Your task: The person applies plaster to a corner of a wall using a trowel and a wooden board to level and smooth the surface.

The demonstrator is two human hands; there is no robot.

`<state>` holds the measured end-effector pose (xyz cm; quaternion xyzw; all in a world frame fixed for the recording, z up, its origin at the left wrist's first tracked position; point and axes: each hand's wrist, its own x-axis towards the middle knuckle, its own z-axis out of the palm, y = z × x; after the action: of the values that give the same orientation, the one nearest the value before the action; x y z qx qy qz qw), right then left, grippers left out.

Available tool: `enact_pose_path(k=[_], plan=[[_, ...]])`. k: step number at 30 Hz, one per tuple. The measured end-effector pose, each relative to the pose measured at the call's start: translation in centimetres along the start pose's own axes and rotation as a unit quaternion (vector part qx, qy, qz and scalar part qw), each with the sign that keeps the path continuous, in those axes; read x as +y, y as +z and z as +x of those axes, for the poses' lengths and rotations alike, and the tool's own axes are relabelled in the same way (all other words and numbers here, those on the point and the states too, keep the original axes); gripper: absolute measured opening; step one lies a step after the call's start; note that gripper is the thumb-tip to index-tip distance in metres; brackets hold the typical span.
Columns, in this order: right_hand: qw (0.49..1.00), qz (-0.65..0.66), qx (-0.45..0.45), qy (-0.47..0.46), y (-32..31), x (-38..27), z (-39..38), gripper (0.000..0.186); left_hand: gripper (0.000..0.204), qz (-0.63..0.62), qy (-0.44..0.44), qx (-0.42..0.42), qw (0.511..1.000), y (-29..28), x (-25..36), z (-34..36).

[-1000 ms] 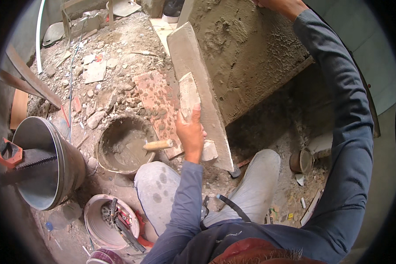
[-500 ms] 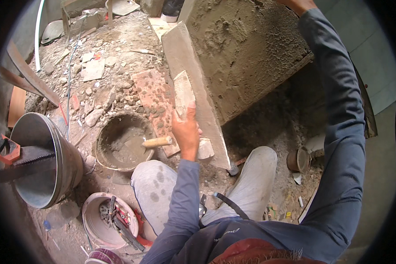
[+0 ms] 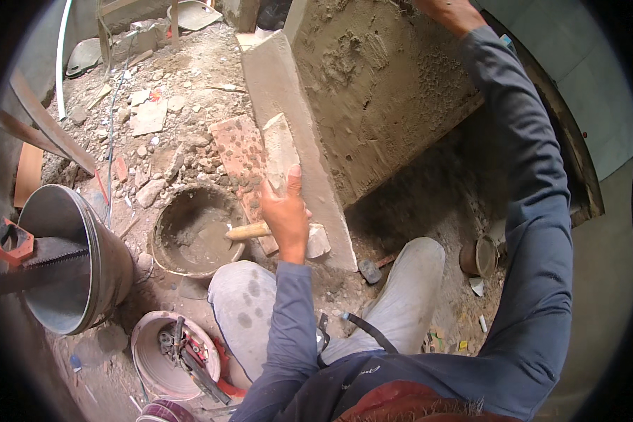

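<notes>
My left hand (image 3: 286,221) is closed round a pale wooden bar (image 3: 280,144), its thumb lying along the wood. The bar runs lengthwise on a long, flat, mortar-smeared board (image 3: 264,77), much like a float's handle. Next to this board leans a large panel (image 3: 387,91) coated in rough wet mortar. At the top edge my right hand (image 3: 451,13) reaches to the panel's far side; its fingers are cut off by the frame. Left of my left hand, a bucket (image 3: 163,257) contains grey mortar and a trowel with a wooden handle (image 3: 250,231).
A big grey bucket (image 3: 123,271) with an orange-handled saw (image 3: 14,243) stands at left. Nearer is a pinkish tool bucket (image 3: 144,327). Rubble (image 3: 151,190) covers the ground beyond. A hammer head (image 3: 370,271) lies between my knees, and a small pot (image 3: 477,257) sits at right.
The long board and the coated panel have shifted slightly left, along with both my hands. More of the hammer head shows, and my left hand now covers the trowel handle's end.
</notes>
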<state>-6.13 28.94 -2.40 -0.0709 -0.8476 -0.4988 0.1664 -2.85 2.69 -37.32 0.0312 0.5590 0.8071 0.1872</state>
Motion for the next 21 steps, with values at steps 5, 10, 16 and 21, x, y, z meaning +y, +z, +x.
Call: enact_pose_path(k=[5, 10, 16, 21], plan=[[0.996, -0.08, 0.031, -0.033, 2.4, -1.9, 1.0, 0.018, 0.055, 0.029, -0.014, -0.013, 0.999, -0.3, -0.2, -0.1], [0.996, -0.077, 0.018, -0.035, 1.9, -1.8, 0.7, 0.016, 0.054, 0.017, -0.012, -0.013, 1.0, -0.3, -0.3, 0.1], [0.997, -0.032, 0.063, -0.011, 4.1, -2.0, 1.9, 0.017, 0.055, 0.024, -0.014, -0.016, 0.999, -0.3, -0.7, 0.2], [1.0, -0.003, 0.016, 0.019, 3.9, -2.0, 2.8, 0.018, 0.053, 0.031, -0.019, -0.026, 0.999, -0.2, -0.5, 0.1]])
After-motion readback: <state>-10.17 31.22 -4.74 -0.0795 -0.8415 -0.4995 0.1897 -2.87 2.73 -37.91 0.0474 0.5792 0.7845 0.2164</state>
